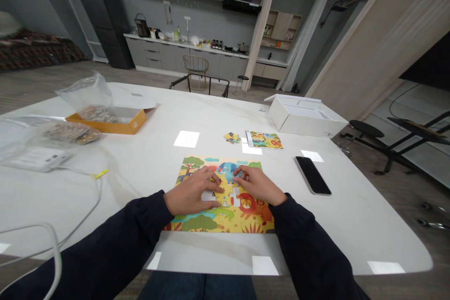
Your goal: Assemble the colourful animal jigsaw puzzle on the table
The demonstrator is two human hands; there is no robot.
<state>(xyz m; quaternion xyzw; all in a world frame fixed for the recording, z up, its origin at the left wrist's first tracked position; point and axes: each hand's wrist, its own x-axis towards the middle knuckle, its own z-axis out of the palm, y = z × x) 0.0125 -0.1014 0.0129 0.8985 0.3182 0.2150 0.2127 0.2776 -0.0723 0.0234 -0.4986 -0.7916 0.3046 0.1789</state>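
A colourful animal jigsaw puzzle lies nearly assembled on the white table before me, with white gaps near its middle. My left hand rests over its left half, thumb and fingers apart, fingertips touching the pieces. A gap is partly visible beneath that palm. My right hand is at the upper right of the puzzle, fingers curled and thumb and index close together beside the blue elephant. Whatever those fingertips hold, if anything, is too small to make out. Another gap lies just below them, next to the red lion.
Beyond the puzzle are a small pile of loose pieces and a picture card. A phone lies right, before a white box. At left are an orange box, bagged pieces and a white cable.
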